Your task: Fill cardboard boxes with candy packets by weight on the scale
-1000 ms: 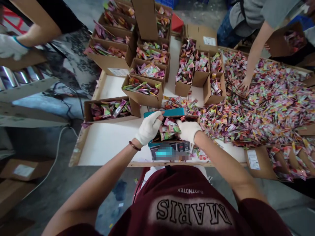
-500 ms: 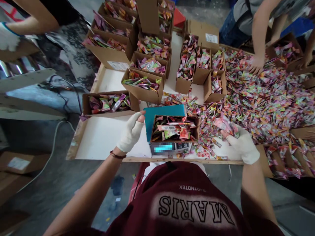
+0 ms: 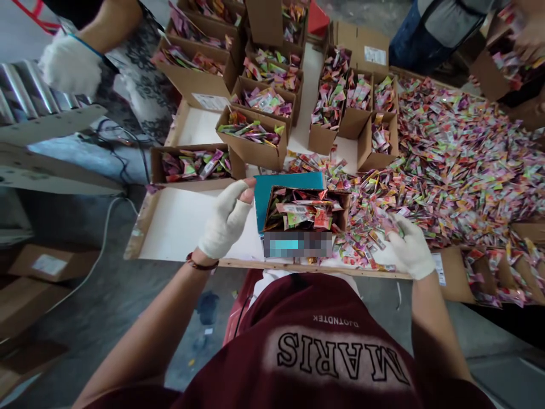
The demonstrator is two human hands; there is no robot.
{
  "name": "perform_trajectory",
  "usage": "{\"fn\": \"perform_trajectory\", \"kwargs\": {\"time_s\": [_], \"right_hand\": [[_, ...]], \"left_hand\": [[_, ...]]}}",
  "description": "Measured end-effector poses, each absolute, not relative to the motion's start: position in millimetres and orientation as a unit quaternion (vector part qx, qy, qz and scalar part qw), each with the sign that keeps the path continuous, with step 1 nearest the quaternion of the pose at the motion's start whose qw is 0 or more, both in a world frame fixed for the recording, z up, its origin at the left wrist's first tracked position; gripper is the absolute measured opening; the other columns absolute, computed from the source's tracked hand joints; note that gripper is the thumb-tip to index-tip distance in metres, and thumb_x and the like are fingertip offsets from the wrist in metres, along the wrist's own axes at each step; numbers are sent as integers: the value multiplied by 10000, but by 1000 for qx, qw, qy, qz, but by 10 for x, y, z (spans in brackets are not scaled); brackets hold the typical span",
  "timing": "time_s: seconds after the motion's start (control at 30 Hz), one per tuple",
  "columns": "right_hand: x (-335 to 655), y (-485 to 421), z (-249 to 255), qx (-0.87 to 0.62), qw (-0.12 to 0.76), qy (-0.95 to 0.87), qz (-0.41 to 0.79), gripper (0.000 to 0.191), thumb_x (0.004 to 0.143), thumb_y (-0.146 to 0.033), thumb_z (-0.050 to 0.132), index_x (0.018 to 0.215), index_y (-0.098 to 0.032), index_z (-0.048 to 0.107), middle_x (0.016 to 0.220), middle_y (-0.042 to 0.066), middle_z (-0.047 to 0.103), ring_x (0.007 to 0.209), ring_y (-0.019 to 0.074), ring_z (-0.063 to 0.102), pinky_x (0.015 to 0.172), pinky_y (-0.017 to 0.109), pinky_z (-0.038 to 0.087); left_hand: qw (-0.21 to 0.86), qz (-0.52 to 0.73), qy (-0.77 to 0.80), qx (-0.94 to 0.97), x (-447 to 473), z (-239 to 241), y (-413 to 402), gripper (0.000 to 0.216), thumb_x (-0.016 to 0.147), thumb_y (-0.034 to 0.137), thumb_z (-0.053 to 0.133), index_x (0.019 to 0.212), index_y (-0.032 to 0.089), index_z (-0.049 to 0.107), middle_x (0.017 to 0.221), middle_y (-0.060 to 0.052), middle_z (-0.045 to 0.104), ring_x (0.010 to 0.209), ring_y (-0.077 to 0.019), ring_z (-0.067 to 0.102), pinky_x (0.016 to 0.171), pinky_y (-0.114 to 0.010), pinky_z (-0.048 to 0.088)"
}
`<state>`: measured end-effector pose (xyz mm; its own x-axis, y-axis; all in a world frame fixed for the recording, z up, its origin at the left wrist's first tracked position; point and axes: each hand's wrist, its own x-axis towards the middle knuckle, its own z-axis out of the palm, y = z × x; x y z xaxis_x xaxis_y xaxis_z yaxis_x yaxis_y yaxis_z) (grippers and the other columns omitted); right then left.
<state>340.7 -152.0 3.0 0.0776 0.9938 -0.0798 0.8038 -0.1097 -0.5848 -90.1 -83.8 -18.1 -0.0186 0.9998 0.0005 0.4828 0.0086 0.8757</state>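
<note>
A cardboard box (image 3: 346, 215) filled with small colourful snack packets (image 3: 304, 211) stands on the teal platform of a scale (image 3: 289, 180), whose lit display is blurred out. Just left of the platform, my left hand (image 3: 225, 218) hovers in a white glove with bare thumb and fingertip. It is open and holds nothing. On the right, my gloved right hand (image 3: 411, 247) is over the near edge of the packet pile, its fingers closed on a pinkish packet (image 3: 386, 221). The packet's outline blurs into the pile behind.
Loose packets (image 3: 460, 153) cover the table's right side. Filled cardboard boxes (image 3: 251, 136) line the far side and more boxes (image 3: 485, 278) sit at near right. A co-worker's gloved hand (image 3: 72, 65) is at far left beside a roller conveyor (image 3: 25, 91). Another person stands at far right.
My right hand has shifted slightly left, with the packet less distinct now. My left hand stays by the scale. The co-worker's gloved hand at left has moved right; the view has tilted slightly.
</note>
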Motion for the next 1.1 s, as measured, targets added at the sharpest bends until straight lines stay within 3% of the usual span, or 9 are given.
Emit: {"fn": "perform_trajectory", "kwargs": {"time_s": [0.17, 0.3, 0.43, 0.6, 0.7, 0.9, 1.1], "right_hand": [[2650, -1141, 412, -590, 203, -732, 273, 298, 837, -278, 629, 1123, -247, 707, 1049, 45, 750, 913, 231, 682, 846, 358, 546], [2277, -930, 432, -535, 202, -782, 247, 313, 867, -204, 563, 1147, -222, 702, 1156, 85, 738, 1064, 260, 683, 967, 402, 531], [2263, -913, 332, -554, 235, -754, 263, 244, 986, -344, 538, 1115, -212, 697, 1082, 92, 748, 1002, 257, 692, 906, 383, 537], [2312, -940, 260, -596, 286, -700, 272, 273, 1001, -437, 549, 1096, -216, 677, 1058, 83, 749, 1008, 253, 684, 890, 365, 530], [2331, -951, 249, -584, 288, -704, 284, 244, 989, -429, 576, 1065, -222, 681, 1031, 71, 746, 983, 245, 685, 898, 369, 537], [2364, -1062, 299, -584, 349, -664, 310, 350, 1032, -448, 531, 1288, -242, 651, 1228, 85, 725, 1207, 257, 655, 1092, 427, 503], [1996, -1035, 391, -545, 353, -676, 350, 392, 1018, -448, 536, 1338, -237, 622, 1311, 96, 679, 1256, 264, 614, 1174, 463, 456]], "left_hand": [[344, 379, 575, 638, -684, 45, -834, 578, 1018, 595, 424, 1349, 174, 643, 1374, -105, 680, 1276, -277, 619, 1168, -428, 464], [333, 380, 552, 663, -645, 28, -850, 504, 1029, 530, 443, 1325, 178, 649, 1388, -110, 670, 1293, -266, 614, 1161, -412, 470], [271, 356, 527, 723, -610, -55, -837, 380, 1029, 447, 472, 1215, 194, 685, 1290, -109, 707, 1220, -255, 645, 1084, -401, 511], [167, 128, 449, 868, -282, -63, -781, 296, 938, 376, 609, 1131, 175, 709, 1125, -142, 736, 984, -287, 670, 862, -441, 520], [140, 47, 427, 892, -149, -37, -730, 236, 940, 268, 566, 1094, 168, 714, 988, -128, 742, 886, -264, 664, 792, -411, 480], [174, 140, 432, 874, -267, 222, -597, 239, 970, 289, 484, 1016, 188, 696, 956, -99, 737, 873, -247, 665, 772, -382, 470], [172, 130, 389, 895, -27, 538, -570, 217, 950, 310, 505, 965, 199, 691, 896, -78, 719, 830, -223, 661, 766, -365, 477]]}}
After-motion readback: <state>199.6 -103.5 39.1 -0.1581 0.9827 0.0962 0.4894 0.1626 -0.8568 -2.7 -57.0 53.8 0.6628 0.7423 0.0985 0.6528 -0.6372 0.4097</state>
